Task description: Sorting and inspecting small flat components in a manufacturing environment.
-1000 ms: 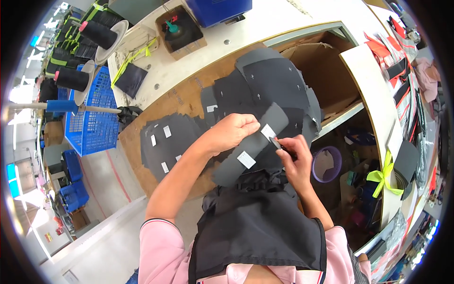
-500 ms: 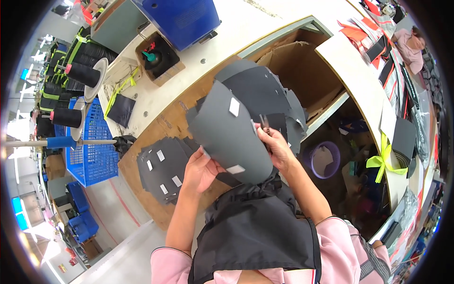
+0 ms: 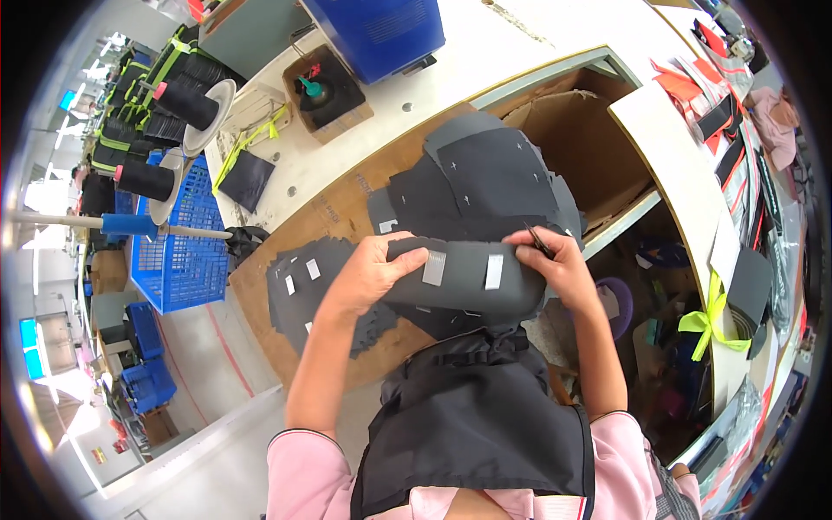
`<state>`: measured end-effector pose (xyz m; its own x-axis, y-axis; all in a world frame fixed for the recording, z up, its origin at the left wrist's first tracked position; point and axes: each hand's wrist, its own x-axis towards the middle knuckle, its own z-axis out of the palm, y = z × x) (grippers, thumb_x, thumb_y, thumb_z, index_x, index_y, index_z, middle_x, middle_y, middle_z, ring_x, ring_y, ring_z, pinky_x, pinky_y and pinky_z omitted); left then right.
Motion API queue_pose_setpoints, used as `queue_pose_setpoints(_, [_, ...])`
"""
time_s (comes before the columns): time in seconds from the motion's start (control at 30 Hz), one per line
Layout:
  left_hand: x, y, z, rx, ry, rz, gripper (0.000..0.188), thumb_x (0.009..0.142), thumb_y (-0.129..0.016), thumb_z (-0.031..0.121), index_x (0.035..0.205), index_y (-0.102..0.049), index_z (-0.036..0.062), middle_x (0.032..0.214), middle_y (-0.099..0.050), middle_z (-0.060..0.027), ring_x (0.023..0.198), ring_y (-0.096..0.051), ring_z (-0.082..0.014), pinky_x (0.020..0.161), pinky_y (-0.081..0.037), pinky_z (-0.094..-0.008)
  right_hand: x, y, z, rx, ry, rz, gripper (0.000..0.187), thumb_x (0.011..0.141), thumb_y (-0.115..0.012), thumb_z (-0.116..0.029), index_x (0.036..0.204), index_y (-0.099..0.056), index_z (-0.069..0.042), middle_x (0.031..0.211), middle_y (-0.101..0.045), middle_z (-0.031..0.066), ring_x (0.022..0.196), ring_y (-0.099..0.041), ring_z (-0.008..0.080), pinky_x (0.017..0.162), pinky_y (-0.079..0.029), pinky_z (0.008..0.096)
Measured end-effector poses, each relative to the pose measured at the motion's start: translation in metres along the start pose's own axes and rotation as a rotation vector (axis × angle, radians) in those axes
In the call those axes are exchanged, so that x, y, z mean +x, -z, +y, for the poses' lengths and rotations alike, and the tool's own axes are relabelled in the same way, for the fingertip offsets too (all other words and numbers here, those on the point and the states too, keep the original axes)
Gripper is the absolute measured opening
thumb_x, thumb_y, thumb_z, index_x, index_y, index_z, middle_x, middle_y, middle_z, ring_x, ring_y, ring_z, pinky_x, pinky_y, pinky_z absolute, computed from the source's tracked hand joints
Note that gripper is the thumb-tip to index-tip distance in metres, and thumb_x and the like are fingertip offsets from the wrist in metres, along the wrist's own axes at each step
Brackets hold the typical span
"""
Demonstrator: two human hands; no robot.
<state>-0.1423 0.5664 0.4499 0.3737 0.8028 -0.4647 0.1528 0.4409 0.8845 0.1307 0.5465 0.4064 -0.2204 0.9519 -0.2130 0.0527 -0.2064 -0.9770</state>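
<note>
A dark grey fabric panel [image 3: 465,299] with light rectangular patches is held in front of my apron, bent along its upper edge. At its left end, my left hand [image 3: 371,270] grips it with the thumb laid beside a silvery patch [image 3: 435,268]. My right hand [image 3: 557,264] pinches the right end near a white patch [image 3: 494,271]. Small dark thread snips [image 3: 539,242] are also tucked in the right hand, points up. To the left lies a stack of similar patched panels [image 3: 334,299]. Behind the held panel is a pile of dark pieces with small cross marks [image 3: 503,178].
The wooden board [image 3: 334,212] carries both stacks. Past it stand a box with a green-nozzled bottle [image 3: 322,95] and a blue machine [image 3: 377,35]. Black thread cones [image 3: 156,179] and a blue basket [image 3: 178,260] are left. An open cardboard box [image 3: 576,143] sits in the right-hand gap.
The panel has gone from tilted upright to lying sideways with its upper edge bent. My left hand has moved up onto its left end; the right hand has shifted right, still with the snips.
</note>
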Motion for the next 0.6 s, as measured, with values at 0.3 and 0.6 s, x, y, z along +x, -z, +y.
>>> queue_pose_setpoints(0.3, [-0.009,-0.034,-0.004,-0.238,-0.052,0.199,0.021,0.091,-0.060,0.020,0.096,-0.064,0.0005,0.080,-0.061,0.0026,0.070,-0.052,-0.0041,0.063,-0.043,-0.0194,-0.026,-0.052,-0.018,-0.566,0.410,0.270,0.036,0.065,-0.066,0.003,0.099,-0.059,-0.004,0.073,-0.054,0.0065,0.064,-0.058,0.0225,0.055,-0.046,0.0302])
queue_pose_setpoints(0.6, [-0.014,-0.038,-0.001,-0.268,-0.038,0.140,0.018,0.091,-0.057,0.017,0.095,-0.062,0.0000,0.081,-0.060,0.0010,0.071,-0.053,-0.0047,0.064,-0.044,-0.0199,-0.015,-0.057,-0.018,-0.668,0.668,0.289,0.029,0.066,-0.074,-0.007,0.092,-0.061,-0.006,0.078,-0.057,0.0045,0.060,-0.057,0.0209,0.052,-0.044,0.0311])
